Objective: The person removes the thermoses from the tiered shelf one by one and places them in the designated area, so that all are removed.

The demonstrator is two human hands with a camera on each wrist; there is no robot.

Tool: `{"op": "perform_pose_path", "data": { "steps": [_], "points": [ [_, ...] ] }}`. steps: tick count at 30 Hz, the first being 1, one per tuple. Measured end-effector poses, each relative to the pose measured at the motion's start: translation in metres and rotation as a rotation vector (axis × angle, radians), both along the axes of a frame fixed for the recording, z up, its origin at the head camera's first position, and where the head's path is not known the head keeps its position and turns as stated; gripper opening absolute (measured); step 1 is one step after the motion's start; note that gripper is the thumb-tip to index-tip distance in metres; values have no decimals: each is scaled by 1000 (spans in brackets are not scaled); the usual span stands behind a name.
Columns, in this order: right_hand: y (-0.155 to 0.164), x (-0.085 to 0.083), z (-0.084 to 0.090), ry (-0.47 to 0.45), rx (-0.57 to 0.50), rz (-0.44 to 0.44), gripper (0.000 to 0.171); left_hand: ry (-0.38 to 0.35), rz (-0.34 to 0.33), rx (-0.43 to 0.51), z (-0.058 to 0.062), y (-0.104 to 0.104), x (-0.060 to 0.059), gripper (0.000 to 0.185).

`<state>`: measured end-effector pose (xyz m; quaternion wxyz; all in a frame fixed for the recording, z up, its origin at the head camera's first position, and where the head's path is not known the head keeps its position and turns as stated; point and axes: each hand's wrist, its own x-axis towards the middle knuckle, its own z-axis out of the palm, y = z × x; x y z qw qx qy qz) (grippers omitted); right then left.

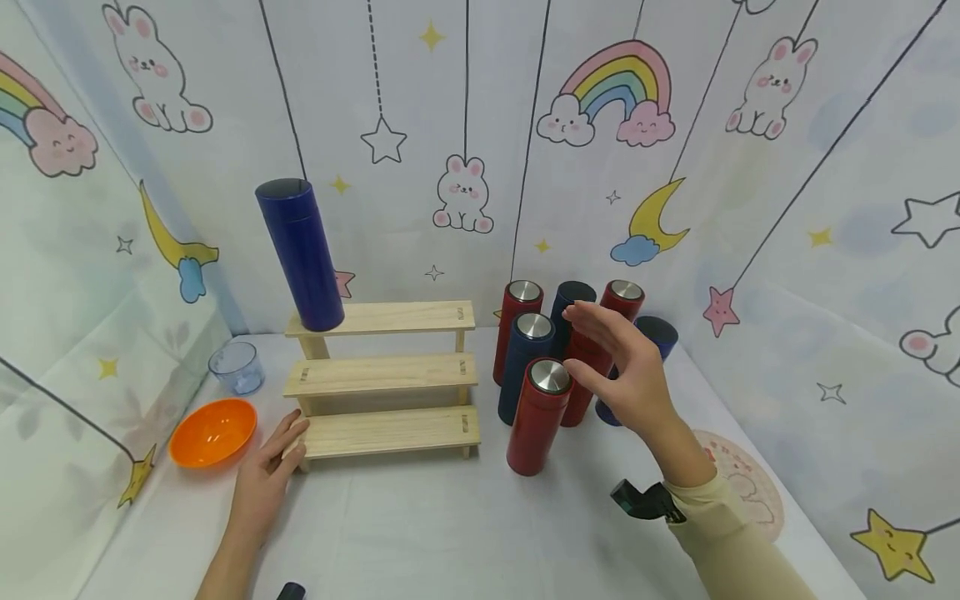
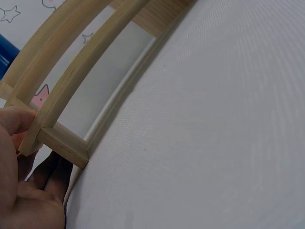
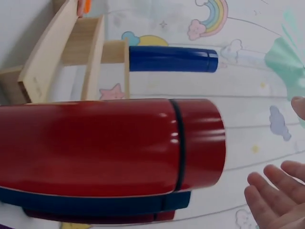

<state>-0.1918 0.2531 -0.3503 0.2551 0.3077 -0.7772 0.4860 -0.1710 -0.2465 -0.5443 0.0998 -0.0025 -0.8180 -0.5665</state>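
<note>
At the left end of a three-step wooden rack (image 1: pixel 382 433), my left hand (image 1: pixel 266 467) holds the lowest step's edge. In the left wrist view, that hand's fingers (image 2: pixel 16 119) lie around the shelf end. A dark blue thermos (image 1: pixel 303 258) stands on the left of the top step. My right hand (image 1: pixel 626 371) is held over a cluster of thermoses, its fingers spread and nothing between them. The front red thermos (image 1: pixel 536 425) stands nearest, with a blue one (image 1: pixel 528 358) behind it. In the right wrist view, a gap separates the right hand (image 3: pixel 281 195) from the red thermos (image 3: pixel 119 148).
More red and dark blue thermoses stand upright behind the front ones, some partly hidden by the right hand. Left of the rack are an orange bowl (image 1: pixel 213 433) and a clear bluish cup (image 1: pixel 238 369). A round pink mat (image 1: pixel 750 483) lies at the right; patterned cloth surrounds the table.
</note>
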Motion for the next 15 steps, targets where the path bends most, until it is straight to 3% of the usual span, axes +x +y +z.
{"op": "perform_pose_path", "data": {
  "steps": [15],
  "points": [
    [-28, -31, 64, 61, 66, 68, 70, -1, 6, -4, 0, 2, -1, 46]
  ]
}}
